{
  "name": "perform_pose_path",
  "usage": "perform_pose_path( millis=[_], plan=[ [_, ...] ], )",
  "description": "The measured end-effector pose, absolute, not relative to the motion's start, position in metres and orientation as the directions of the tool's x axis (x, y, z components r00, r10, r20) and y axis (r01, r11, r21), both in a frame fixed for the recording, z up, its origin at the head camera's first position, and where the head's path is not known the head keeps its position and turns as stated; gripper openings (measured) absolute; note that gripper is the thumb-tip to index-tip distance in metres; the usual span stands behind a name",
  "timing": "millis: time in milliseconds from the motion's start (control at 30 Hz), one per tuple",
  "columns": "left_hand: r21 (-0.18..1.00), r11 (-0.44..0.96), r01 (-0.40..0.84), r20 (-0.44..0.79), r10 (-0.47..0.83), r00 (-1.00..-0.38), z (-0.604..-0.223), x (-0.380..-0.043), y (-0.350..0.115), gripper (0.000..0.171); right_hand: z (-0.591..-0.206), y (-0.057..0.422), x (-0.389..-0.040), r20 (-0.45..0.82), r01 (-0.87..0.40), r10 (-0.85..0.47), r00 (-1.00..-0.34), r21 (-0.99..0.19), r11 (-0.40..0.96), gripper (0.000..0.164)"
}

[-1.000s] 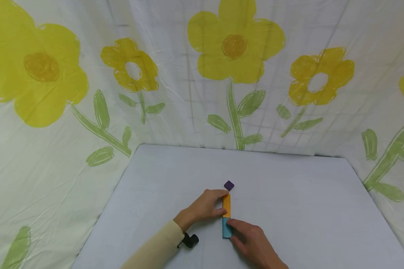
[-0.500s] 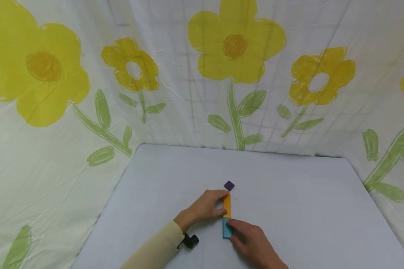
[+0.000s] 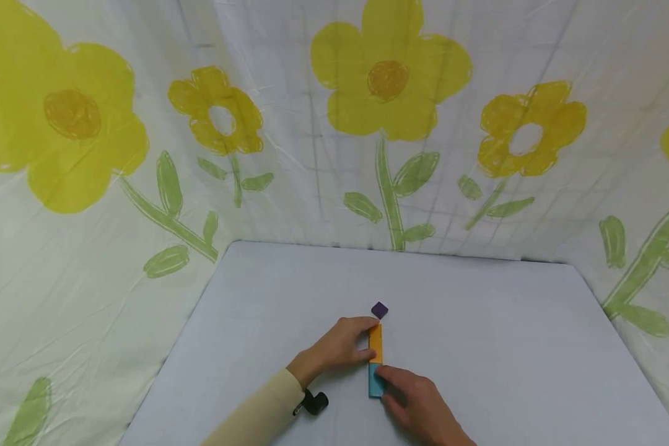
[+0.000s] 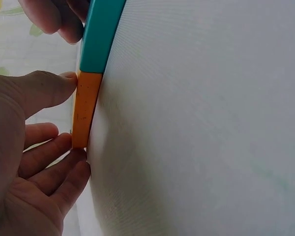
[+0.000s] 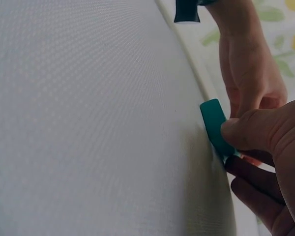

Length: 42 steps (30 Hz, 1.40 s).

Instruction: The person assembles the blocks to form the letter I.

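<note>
An orange rectangular block (image 3: 375, 342) and a teal block (image 3: 375, 388) lie end to end in a straight line on the white table, their ends meeting in the left wrist view. My left hand (image 3: 339, 342) holds the orange block from the left, thumb near the joint and fingertips at the far end. From the right, my right hand (image 3: 419, 396) pinches the teal block between thumb and fingers, covering part of its right side. Just beyond the orange block sits a small purple block (image 3: 380, 310), turned cornerwise, close to my left fingertips.
The white table (image 3: 507, 347) spreads around both hands. A black wrist camera (image 3: 315, 402) is strapped at my left sleeve (image 3: 262, 406). Behind the table's far edge hangs a white curtain (image 3: 290, 186) printed with yellow flowers.
</note>
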<state>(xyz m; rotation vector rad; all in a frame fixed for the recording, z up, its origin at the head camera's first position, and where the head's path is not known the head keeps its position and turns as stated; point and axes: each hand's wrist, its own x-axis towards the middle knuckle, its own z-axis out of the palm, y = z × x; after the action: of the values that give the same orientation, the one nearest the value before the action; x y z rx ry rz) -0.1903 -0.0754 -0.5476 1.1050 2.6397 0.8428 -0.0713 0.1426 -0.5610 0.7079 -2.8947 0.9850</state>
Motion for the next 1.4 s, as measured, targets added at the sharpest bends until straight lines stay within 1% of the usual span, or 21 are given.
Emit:
perform_pose_path(
  millis=[100,200,433,500,633,733,833,967,1067,1233,1400],
  plan=[
    [0.553,0.565,0.612,0.076,0.697,-0.713,-0.547,-0.190,-0.076,0.063,-0.561,0.143,-0.071,0.140,-0.417,-0.417,-0.898,-0.575,0.704,0.048],
    [0.553,0.566,0.611,0.075,0.697,-0.714,-0.547,-0.190,-0.076,0.063,-0.560,0.143,-0.070,0.161,-0.433,-0.421,-0.893,-0.566,0.702,0.048],
    [0.574,0.572,0.586,0.055,0.687,-0.724,-0.546,-0.188,-0.076,0.065,-0.560,0.144,-0.069,0.250,-0.492,-0.427,-0.869,-0.525,0.694,0.048],
    [0.584,0.571,0.578,0.050,0.685,-0.727,-0.547,-0.188,-0.077,0.066,-0.559,0.144,-0.069,0.259,-0.497,-0.426,-0.867,-0.521,0.694,0.048],
    [0.594,0.568,0.569,0.053,0.679,-0.733,-0.545,-0.185,-0.078,0.067,-0.555,0.146,-0.069,0.280,-0.504,-0.420,-0.863,-0.525,0.686,0.049],
    [0.580,0.583,0.569,0.053,0.670,-0.741,-0.542,-0.181,-0.079,0.067,-0.553,0.149,-0.070,0.317,-0.511,-0.401,-0.860,-0.537,0.671,0.051],
    [0.545,0.614,0.571,0.046,0.658,-0.752,-0.537,-0.173,-0.080,0.068,-0.551,0.153,-0.071,0.347,-0.502,-0.363,-0.865,-0.568,0.652,0.053],
    [0.515,0.645,0.565,0.037,0.641,-0.766,-0.531,-0.161,-0.083,0.070,-0.545,0.161,-0.076,0.352,-0.466,-0.308,-0.884,-0.607,0.643,0.053],
    [0.516,0.658,0.548,0.013,0.634,-0.773,-0.530,-0.152,-0.085,0.072,-0.541,0.169,-0.083,0.366,-0.455,-0.280,-0.887,-0.601,0.657,0.052],
    [0.521,0.685,0.509,-0.068,0.628,-0.776,-0.530,-0.138,-0.086,0.075,-0.536,0.184,-0.096,0.403,-0.456,-0.247,-0.881,-0.588,0.668,0.052],
    [0.507,0.690,0.517,-0.091,0.639,-0.763,-0.534,-0.131,-0.085,0.076,-0.532,0.195,-0.108,0.384,-0.428,-0.228,-0.895,-0.594,0.681,0.049]
  ],
)
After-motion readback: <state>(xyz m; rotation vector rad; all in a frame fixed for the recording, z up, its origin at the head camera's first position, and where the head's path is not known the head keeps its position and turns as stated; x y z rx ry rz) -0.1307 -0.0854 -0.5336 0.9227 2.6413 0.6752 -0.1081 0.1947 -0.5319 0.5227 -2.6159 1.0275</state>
